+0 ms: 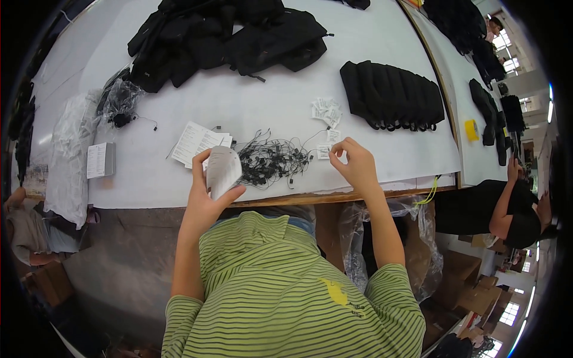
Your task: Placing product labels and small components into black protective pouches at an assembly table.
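Observation:
My left hand (206, 194) is closed around a bent stack of white printed tags (224, 172) near the table's front edge. To its right lies a tangled heap of black tag strings (268, 161) with small black ends. My right hand (358, 167) hovers past the heap with thumb and forefinger pinched together. Whatever sits between those fingertips is too small to make out. Just beside them are small white labels (323, 153), and more loose labels (326, 112) lie farther back. Several larger white printed cards (197, 143) rest behind my left hand.
Black fabric items (227, 42) are piled at the back of the white table (286, 101). A row of folded black pieces (391, 95) lies at right. Clear plastic (74, 155) and another tag stack (100, 160) are at left. A person (518, 212) works at the right.

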Motion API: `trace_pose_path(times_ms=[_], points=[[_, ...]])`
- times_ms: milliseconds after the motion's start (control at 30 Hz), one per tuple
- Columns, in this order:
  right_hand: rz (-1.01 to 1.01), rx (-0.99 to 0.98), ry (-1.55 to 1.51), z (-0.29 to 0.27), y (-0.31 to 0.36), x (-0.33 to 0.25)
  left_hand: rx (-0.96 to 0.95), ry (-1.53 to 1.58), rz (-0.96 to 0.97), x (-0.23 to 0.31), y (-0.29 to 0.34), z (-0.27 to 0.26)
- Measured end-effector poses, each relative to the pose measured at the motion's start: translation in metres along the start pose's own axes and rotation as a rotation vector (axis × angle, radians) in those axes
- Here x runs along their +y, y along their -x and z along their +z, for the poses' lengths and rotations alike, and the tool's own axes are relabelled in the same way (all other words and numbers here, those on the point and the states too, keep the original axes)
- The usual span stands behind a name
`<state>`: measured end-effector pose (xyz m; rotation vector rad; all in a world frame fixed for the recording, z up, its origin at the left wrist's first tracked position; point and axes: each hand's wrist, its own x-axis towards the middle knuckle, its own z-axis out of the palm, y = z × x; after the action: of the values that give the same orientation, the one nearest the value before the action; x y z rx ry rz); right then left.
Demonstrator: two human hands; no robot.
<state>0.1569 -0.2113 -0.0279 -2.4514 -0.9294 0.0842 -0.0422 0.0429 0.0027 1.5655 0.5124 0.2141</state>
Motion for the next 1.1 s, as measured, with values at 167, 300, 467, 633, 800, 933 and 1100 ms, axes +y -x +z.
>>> trace_pose_path(times_ms=[167, 300, 467, 633, 800, 933, 1100], points=[[0.128, 0.235, -0.797, -0.034, -0.012, -0.037, -0.073, 0.063, 0.053, -0.007, -0.001, 0.009], [0.092, 0.204, -1.398, -0.041, -0.013, -0.082, 0.028, -0.118, 0.380, 0.006, -0.007, 0.025], [0.037, 0.033, -0.996, -0.002, 0.002, -0.122, 0.148, -0.206, 0.478, 0.019, -0.001, 0.032], [-0.065, 0.066, -0.716, 0.012, 0.009, -0.129, 0.101, -0.176, 0.350, 0.009, 0.008, 0.028], [-0.025, 0.052, -1.127, 0.013, 0.013, -0.120, 0.166, 0.122, 0.270, 0.021, 0.006, 0.043], [-0.066, 0.058, -1.146, 0.015, 0.013, -0.121, 0.059, 0.103, 0.255, 0.019, 0.006, 0.043], [-0.109, 0.119, -1.009, 0.021, 0.014, -0.122, 0.022, 0.019, 0.217, 0.015, 0.008, 0.043]])
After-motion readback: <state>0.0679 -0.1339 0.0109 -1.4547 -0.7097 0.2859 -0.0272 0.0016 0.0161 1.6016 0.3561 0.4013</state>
